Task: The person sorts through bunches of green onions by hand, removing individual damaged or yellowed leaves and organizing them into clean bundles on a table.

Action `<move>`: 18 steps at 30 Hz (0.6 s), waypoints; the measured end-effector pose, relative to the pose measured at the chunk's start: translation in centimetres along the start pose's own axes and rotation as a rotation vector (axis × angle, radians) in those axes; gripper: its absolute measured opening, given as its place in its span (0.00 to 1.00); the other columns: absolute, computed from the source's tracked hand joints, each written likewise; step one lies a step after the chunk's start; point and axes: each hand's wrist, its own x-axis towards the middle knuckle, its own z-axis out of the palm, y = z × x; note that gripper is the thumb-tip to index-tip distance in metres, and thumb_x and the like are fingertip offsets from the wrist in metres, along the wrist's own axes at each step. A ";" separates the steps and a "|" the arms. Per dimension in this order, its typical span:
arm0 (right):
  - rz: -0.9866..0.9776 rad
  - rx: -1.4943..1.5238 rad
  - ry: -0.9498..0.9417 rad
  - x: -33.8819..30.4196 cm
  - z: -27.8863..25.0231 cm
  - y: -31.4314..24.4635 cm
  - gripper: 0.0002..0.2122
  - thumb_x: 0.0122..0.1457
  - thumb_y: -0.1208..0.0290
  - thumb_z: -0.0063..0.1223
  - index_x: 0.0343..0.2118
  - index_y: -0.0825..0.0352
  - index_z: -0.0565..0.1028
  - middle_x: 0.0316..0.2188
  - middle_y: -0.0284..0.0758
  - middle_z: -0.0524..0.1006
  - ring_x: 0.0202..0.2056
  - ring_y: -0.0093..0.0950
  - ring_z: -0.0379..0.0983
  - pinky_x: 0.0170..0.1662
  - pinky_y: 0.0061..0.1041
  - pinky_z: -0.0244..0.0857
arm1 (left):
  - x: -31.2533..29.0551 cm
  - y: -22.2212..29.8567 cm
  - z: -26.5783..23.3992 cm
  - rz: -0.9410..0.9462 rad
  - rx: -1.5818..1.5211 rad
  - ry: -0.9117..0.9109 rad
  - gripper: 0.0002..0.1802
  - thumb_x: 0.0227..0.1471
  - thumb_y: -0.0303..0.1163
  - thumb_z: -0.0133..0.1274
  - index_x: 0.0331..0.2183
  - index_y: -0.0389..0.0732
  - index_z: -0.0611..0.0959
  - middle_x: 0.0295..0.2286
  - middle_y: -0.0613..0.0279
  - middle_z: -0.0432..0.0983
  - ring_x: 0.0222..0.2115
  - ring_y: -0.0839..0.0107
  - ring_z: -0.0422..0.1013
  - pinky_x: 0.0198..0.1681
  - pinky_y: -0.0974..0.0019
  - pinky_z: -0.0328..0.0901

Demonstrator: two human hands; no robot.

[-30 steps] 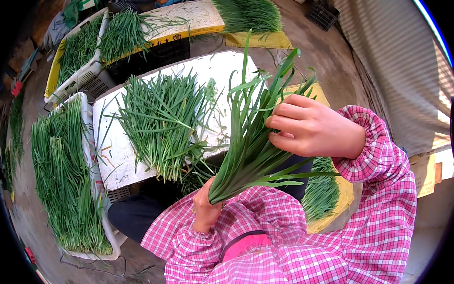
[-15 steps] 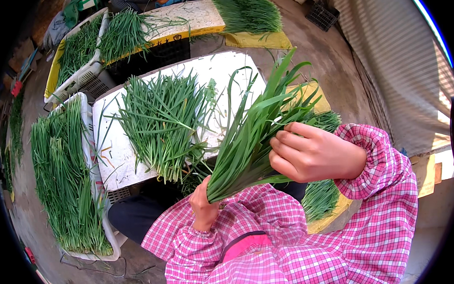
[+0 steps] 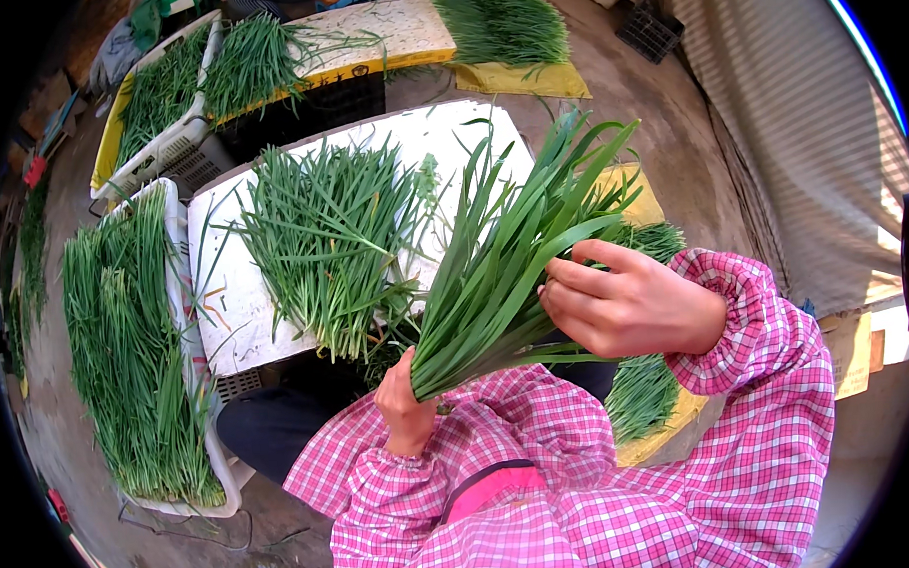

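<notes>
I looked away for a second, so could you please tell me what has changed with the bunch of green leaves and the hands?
The right hand slid down the bunch of green leaves, from mid-bunch towards the lower right, and the leaves fanned further right. The left hand kept gripping the cut ends throughout. The loose pile on the white board and the leaves in the tray stayed as they were.

no sealed packages, paper labels or screens show. the nearest thing is a long yellow strip (image 3: 387, 68) with dark printed marks, running along the front edge of the far white board (image 3: 386, 31) at top centre. a flat tan cardboard piece (image 3: 850, 350) leans at the right edge, beside the grey striped cloth (image 3: 790, 142).
</notes>
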 end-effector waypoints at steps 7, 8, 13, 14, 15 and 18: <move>-0.037 -0.033 0.038 -0.2 0.2 -0.4 0.08 0.35 0.73 0.49 0.22 0.69 0.72 0.21 0.29 0.68 0.31 0.23 0.65 0.36 0.23 0.60 | 0.0 -0.1 0.2 -0.002 0.020 0.029 0.22 0.31 0.20 0.52 0.36 0.33 0.71 0.23 0.52 0.70 0.23 0.58 0.68 0.25 0.64 0.63; -0.044 -0.024 0.030 -0.2 0.1 -0.4 0.08 0.34 0.73 0.49 0.22 0.68 0.72 0.20 0.29 0.67 0.30 0.22 0.65 0.35 0.22 0.60 | 0.0 -0.1 0.3 -0.001 0.019 0.036 0.22 0.31 0.20 0.52 0.36 0.33 0.71 0.23 0.52 0.70 0.23 0.58 0.68 0.25 0.64 0.63; -0.020 0.025 0.118 -0.1 -1.1 0.0 0.07 0.34 0.73 0.49 0.20 0.66 0.71 0.19 0.28 0.66 0.27 0.21 0.64 0.32 0.22 0.60 | -0.1 0.0 0.4 -0.044 0.008 0.040 0.21 0.32 0.21 0.52 0.36 0.34 0.71 0.24 0.52 0.71 0.24 0.57 0.68 0.26 0.64 0.63; 0.031 0.036 0.251 -0.3 -1.2 -0.1 0.05 0.34 0.74 0.48 0.18 0.66 0.70 0.18 0.28 0.65 0.26 0.22 0.64 0.32 0.21 0.61 | -0.1 0.0 0.5 -0.057 0.000 0.042 0.21 0.32 0.21 0.52 0.36 0.34 0.71 0.24 0.52 0.71 0.24 0.57 0.69 0.26 0.64 0.63; 0.083 0.048 0.384 -0.5 -1.3 -0.1 0.04 0.33 0.75 0.47 0.17 0.66 0.69 0.18 0.28 0.64 0.25 0.22 0.64 0.33 0.21 0.61 | -0.1 0.0 0.6 -0.084 -0.040 0.044 0.21 0.33 0.20 0.51 0.36 0.34 0.71 0.25 0.52 0.71 0.25 0.57 0.69 0.26 0.64 0.63; 0.072 0.562 0.525 -1.3 -3.9 0.6 0.06 0.35 0.78 0.49 0.21 0.68 0.72 0.18 0.29 0.69 0.23 0.22 0.67 0.27 0.20 0.59 | -0.6 -0.4 0.1 -0.216 -0.109 0.090 0.20 0.33 0.19 0.51 0.36 0.34 0.71 0.25 0.52 0.72 0.25 0.57 0.69 0.28 0.66 0.64</move>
